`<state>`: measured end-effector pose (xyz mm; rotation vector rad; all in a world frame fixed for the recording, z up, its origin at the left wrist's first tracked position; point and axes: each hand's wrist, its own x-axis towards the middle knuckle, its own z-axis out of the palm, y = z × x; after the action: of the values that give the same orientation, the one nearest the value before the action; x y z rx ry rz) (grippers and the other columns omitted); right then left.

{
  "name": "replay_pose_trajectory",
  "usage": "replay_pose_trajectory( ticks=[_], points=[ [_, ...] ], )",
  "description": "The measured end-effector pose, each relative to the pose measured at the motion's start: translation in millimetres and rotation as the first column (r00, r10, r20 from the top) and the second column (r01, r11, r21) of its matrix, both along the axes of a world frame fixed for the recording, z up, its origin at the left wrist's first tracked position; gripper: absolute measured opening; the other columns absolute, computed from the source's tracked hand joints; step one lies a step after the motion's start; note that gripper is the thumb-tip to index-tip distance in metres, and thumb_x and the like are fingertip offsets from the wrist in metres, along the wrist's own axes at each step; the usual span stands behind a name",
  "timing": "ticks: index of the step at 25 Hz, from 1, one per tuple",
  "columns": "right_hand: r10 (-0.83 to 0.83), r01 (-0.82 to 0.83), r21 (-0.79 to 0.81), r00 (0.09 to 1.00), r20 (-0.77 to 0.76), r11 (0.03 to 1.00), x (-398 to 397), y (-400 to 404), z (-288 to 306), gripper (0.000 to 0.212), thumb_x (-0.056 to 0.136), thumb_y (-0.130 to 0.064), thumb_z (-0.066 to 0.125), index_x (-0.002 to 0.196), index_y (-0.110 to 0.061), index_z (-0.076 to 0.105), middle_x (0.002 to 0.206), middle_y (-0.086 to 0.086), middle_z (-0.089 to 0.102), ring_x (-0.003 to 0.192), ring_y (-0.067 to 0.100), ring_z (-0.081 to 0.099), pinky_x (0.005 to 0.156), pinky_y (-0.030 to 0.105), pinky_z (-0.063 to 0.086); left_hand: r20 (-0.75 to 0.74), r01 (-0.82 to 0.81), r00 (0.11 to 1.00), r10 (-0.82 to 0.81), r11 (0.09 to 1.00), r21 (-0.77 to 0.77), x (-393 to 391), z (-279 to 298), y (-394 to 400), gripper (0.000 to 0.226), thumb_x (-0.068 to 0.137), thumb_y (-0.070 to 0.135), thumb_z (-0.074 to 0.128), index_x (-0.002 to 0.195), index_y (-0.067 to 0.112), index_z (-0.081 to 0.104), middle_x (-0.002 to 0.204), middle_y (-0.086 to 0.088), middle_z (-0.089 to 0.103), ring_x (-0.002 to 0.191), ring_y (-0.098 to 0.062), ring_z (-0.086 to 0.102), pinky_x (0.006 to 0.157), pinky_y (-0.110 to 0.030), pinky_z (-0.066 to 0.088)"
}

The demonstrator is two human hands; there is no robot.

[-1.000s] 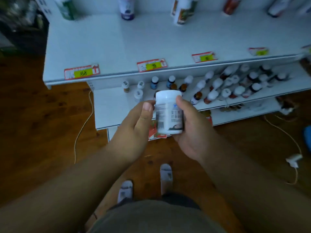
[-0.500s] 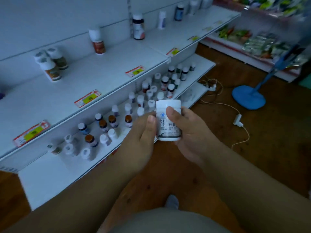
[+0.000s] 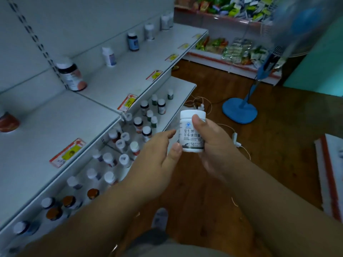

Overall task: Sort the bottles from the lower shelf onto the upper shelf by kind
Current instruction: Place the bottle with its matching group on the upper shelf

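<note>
A: Bottle (image 3: 192,134), white, white cap, printed label. Where is it?
B: Upright in the right hand (image 3: 213,145), in front of the person, out past the front edge of the lower shelf (image 3: 182,89). Thumb lies across the cap and label, fingers wrap round behind.
A: Left hand (image 3: 157,158)?
B: Just beside the bottle, fingers loosely extended, thumb tip by the bottle's bottom corner. Contact? Can't tell. It grips nothing.
A: Lower shelf?
B: Crowded with small bottles (image 3: 146,131), white caps mostly, a few brown caps (image 3: 92,193) nearer the camera.
A: Upper shelf (image 3: 55,130)?
B: Few bottles, well apart along the back: dark jar with white cap (image 3: 71,74), small white bottle (image 3: 109,56), blue bottle (image 3: 133,41), more white ones further down. Price tags (image 3: 67,152) on the front edge.
A: Background?
B: Wooden floor (image 3: 278,145), blue fan base (image 3: 240,113), cables, snack packets on a far rack (image 3: 232,51).
</note>
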<state>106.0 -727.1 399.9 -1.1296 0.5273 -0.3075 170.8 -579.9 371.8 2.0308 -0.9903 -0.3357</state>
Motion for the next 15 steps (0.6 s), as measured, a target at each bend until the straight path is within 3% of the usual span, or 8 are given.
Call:
replay_pose_trajectory(
  ticks=[4,8,10,12,15],
  points=[
    [-0.101,0.097,-0.093,0.994,-0.036,0.991,47.9,-69.4,18.6,0.032,0.095,-0.029,0.055,0.117,-0.007,0.061,0.098,0.010,0.072,0.089,0.019,0.071,0.075,0.030,0.059,-0.013,0.090,0.996,-0.090,0.996,-0.006,68.5,10.2,-84.2,0.072,0.087,0.075,0.013,0.137,0.033,0.043,0.126,0.012,0.052,0.114,-0.001,0.049,0.096,-0.035,0.046],
    [-0.207,0.200,-0.171,0.978,-0.025,0.965,85.1,-157.8,20.5,0.024,0.093,-0.028,0.058,0.108,-0.011,0.064,0.090,0.003,0.075,0.086,0.015,0.073,0.071,0.025,0.058,-0.037,0.184,0.982,-0.185,0.983,-0.019,119.3,18.3,-181.7,0.051,0.087,0.073,0.016,0.126,0.049,0.038,0.112,0.027,0.049,0.112,0.010,0.047,0.084,-0.008,0.036],
    [-0.245,0.237,-0.169,0.969,-0.024,0.957,103.8,-209.3,12.8,0.022,0.093,-0.027,0.059,0.107,-0.012,0.065,0.090,0.002,0.076,0.087,0.015,0.073,0.072,0.026,0.059,-0.049,0.190,0.980,-0.191,0.982,-0.016,141.1,11.0,-234.6,0.047,0.089,0.070,0.018,0.127,0.049,0.037,0.113,0.028,0.049,0.113,0.012,0.046,0.082,-0.004,0.034],
    [-0.245,0.238,-0.164,0.969,-0.020,0.957,123.8,-262.1,4.8,0.018,0.094,-0.026,0.059,0.106,-0.013,0.065,0.090,0.002,0.076,0.088,0.016,0.073,0.074,0.028,0.059,-0.051,0.167,0.984,-0.168,0.986,-0.019,159.6,-0.4,-285.9,0.049,0.091,0.067,0.020,0.130,0.045,0.041,0.120,0.024,0.052,0.115,0.011,0.046,0.088,-0.007,0.036],
    [-0.166,0.162,-0.167,0.986,-0.014,0.973,163.2,-341.4,3.6,0.016,0.093,-0.026,0.060,0.104,-0.015,0.066,0.090,0.001,0.077,0.088,0.017,0.074,0.074,0.030,0.060,-0.017,0.057,0.998,-0.057,0.998,0.031,190.8,-6.3,-355.7,0.070,0.089,0.070,0.017,0.142,0.030,0.041,0.141,0.009,0.050,0.127,-0.003,0.043,0.102,-0.027,0.037]
  ],
)
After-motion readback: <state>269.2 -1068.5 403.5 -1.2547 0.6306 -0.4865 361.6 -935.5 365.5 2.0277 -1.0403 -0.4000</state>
